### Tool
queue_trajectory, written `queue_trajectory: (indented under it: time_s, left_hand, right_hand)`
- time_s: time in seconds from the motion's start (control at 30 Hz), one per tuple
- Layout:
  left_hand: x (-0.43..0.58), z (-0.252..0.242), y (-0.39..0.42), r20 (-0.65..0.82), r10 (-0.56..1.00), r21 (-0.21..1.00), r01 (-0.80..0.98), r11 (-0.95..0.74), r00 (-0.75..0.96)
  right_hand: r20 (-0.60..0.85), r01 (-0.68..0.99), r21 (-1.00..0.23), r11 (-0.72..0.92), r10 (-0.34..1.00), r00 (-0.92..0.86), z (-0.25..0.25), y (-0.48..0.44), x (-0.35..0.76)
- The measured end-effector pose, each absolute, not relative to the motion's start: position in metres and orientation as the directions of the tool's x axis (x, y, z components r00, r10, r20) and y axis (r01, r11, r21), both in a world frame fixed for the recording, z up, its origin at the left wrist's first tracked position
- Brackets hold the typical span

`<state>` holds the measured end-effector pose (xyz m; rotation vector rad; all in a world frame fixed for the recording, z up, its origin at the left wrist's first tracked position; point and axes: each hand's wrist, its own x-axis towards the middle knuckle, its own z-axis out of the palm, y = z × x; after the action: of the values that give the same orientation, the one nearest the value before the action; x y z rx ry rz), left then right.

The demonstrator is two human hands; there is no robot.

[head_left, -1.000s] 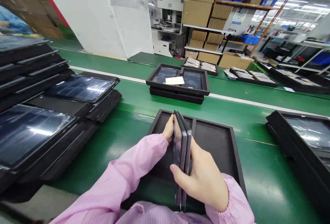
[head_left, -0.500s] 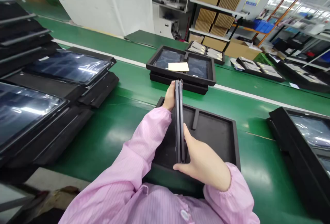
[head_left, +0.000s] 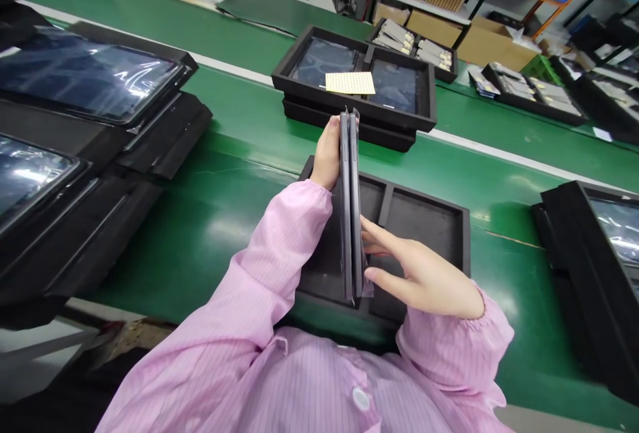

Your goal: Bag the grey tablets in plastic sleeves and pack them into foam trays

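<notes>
Two thin grey tablets (head_left: 351, 207), pressed together face to face, stand upright on edge in front of me. My left hand (head_left: 327, 153) holds the pair from the left, toward the far end; part of its fingers is hidden behind them. Against the right face lies my right hand (head_left: 419, 270), fingers stretched out and thumb apart from them. A loose edge of clear film (head_left: 368, 285) sticks out at the near lower corner, close to that thumb. Beneath the tablets is a black two-compartment tray (head_left: 426, 223), partly covered by them and my arms.
Stacked black trays with two tablets (head_left: 329, 60) and a yellow dotted sheet (head_left: 349, 82) stand beyond. More tablets on black trays (head_left: 107, 77) are piled at left; another tray stack (head_left: 574, 273) stands at right. Trays of small pale parts (head_left: 434, 54) line the green bench's (head_left: 239, 220) far side.
My right hand has loosened from the tablets' near edge, its thumb shifting to the right side. Film now shows at the near corner. The left hand keeps its hold; the view has tilted down.
</notes>
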<state>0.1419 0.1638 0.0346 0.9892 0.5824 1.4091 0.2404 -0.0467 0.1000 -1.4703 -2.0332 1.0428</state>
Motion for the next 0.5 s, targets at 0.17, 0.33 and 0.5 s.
queue_trajectory:
  time_s: [0.17,0.33,0.5]
  left_hand:
    - [0.1422,0.0371,0.1634,0.216,0.97,0.837,-0.532,-0.126,0.11]
    - [0.1412,0.037,0.1636,0.224,0.969,0.849,-0.509,-0.144,0.1]
    - [0.1418,0.0327,0.1662,0.182,0.979,0.851,-0.513,-0.11,0.092]
  right_hand:
    - [-0.096,0.624,-0.769,0.14,0.939,-0.329,0.1025,-0.0469,0.2401]
    - [-0.102,0.626,-0.77,0.127,0.943,-0.317,0.1029,-0.0469,0.2394]
    - [-0.097,0.615,-0.779,0.12,0.947,-0.307,0.1025,-0.0473,0.2389]
